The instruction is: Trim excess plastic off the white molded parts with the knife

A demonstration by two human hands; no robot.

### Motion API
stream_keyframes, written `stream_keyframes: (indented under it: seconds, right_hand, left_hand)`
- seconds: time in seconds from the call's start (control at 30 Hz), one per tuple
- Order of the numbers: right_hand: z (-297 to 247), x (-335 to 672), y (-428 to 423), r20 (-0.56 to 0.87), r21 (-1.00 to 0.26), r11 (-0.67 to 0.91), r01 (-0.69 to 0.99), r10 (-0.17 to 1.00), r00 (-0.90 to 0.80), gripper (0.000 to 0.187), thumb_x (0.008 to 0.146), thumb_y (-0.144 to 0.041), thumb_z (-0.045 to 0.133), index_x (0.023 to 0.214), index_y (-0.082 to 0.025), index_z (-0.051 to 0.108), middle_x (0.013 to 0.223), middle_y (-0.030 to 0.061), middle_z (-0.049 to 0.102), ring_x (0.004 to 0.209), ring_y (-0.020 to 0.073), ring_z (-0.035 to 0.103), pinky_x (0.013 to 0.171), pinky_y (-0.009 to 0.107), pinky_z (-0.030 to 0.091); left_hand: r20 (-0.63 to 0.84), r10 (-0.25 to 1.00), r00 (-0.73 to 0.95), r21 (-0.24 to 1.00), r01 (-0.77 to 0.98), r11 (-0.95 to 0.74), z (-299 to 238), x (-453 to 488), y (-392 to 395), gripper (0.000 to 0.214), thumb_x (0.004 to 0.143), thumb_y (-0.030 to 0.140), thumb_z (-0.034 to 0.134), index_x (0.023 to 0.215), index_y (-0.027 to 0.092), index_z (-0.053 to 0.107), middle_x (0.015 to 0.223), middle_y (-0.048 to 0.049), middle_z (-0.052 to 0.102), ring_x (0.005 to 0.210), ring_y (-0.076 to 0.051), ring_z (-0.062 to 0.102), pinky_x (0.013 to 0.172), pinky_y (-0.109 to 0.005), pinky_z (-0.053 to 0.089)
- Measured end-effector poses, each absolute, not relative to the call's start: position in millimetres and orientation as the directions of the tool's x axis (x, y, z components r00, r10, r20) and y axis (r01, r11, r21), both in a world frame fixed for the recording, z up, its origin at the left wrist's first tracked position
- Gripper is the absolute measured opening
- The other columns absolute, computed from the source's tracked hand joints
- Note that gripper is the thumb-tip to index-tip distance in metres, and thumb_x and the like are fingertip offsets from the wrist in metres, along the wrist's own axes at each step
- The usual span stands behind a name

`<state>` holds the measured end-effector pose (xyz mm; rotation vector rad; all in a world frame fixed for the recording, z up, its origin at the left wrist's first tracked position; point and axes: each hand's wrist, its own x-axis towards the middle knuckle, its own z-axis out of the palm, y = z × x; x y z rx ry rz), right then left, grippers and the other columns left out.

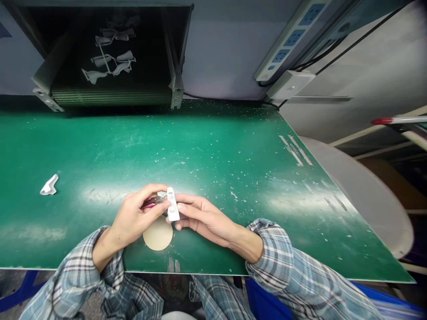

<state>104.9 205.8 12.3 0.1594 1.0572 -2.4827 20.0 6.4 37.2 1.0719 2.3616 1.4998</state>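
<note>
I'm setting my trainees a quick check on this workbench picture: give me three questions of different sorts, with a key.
1. Short answer: what are the left hand and the right hand both holding?

2. Multiple choice: where on the table does the loose piece lie?
A) Left of both hands
B) Right of both hands
C) Between the hands

3. True or false: several pieces lie on the conveyor belt.

Key
1. A white piece.
2. A.
3. True.
</note>
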Motion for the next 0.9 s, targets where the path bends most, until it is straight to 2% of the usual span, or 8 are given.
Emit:
stream_keyframes:
  seconds: [0.3, 0.67, 0.77, 0.83, 0.9]
  right_hand:
    - [10.9, 104.9, 205.7, -0.246, -0.644, -0.626, 0.439, -0.374, -0.894, 0.036, 0.094, -0.036, 0.08, 0.124, -0.017, 0.076, 0.103, 0.0075, 0.075, 0.09, 0.0139, 0.075, 0.075, 0.021, 0.057]
    - [9.2, 105.0, 205.3, -0.262, -0.645, -0.623, 0.442, -0.364, -0.894, 0.04, 0.091, -0.037, 0.084, 0.124, -0.017, 0.073, 0.101, 0.0063, 0.076, 0.088, 0.0136, 0.075, 0.076, 0.022, 0.058]
    - [9.0, 100.3, 203.6, -0.27, -0.682, -0.593, 0.428, -0.34, -0.901, 0.04, 0.089, -0.038, 0.085, 0.12, -0.015, 0.074, 0.1, 0.0078, 0.077, 0.093, 0.0153, 0.075, 0.081, 0.024, 0.057]
    - [11.2, 98.3, 206.1, -0.262, -0.732, -0.557, 0.392, -0.3, -0.917, 0.039, 0.088, -0.039, 0.085, 0.116, -0.013, 0.074, 0.1, 0.0093, 0.078, 0.092, 0.0153, 0.074, 0.083, 0.025, 0.057]
    - [17.6, 103.1, 216.7, -0.232, -0.81, -0.492, 0.32, -0.234, -0.944, 0.039, 0.087, -0.039, 0.085, 0.113, -0.013, 0.073, 0.097, 0.0094, 0.079, 0.087, 0.0148, 0.073, 0.081, 0.026, 0.056]
  left_hand:
    - [0.206, 0.637, -0.743, 0.827, 0.48, 0.292, 38.5, 17.4, 6.6, 0.018, 0.098, 0.031, 0.068, 0.113, 0.021, 0.071, 0.07, 0.0046, 0.064, 0.053, -0.009, 0.051, 0.051, -0.019, 0.045]
    - [0.253, 0.599, -0.76, 0.792, 0.519, 0.323, 37.7, 14.7, 5.7, 0.015, 0.099, 0.029, 0.063, 0.106, 0.022, 0.073, 0.062, 0.0062, 0.057, 0.049, -0.009, 0.047, 0.048, -0.019, 0.04]
    - [0.326, 0.547, -0.771, 0.7, 0.586, 0.409, 30.8, 8.8, 2.4, 0.019, 0.101, 0.029, 0.058, 0.11, 0.021, 0.073, 0.063, 0.0056, 0.061, 0.047, -0.01, 0.048, 0.05, -0.02, 0.042]
    - [0.382, 0.54, -0.75, 0.581, 0.65, 0.49, 23.4, 2.3, -1.2, 0.022, 0.102, 0.028, 0.055, 0.114, 0.021, 0.072, 0.075, 0.0022, 0.072, 0.052, -0.011, 0.057, 0.057, -0.021, 0.046]
    - [0.388, 0.584, -0.713, 0.436, 0.7, 0.565, 16.0, -4.7, -5.0, 0.024, 0.102, 0.027, 0.054, 0.117, 0.022, 0.072, 0.088, -0.0016, 0.079, 0.062, -0.014, 0.068, 0.062, -0.022, 0.048]
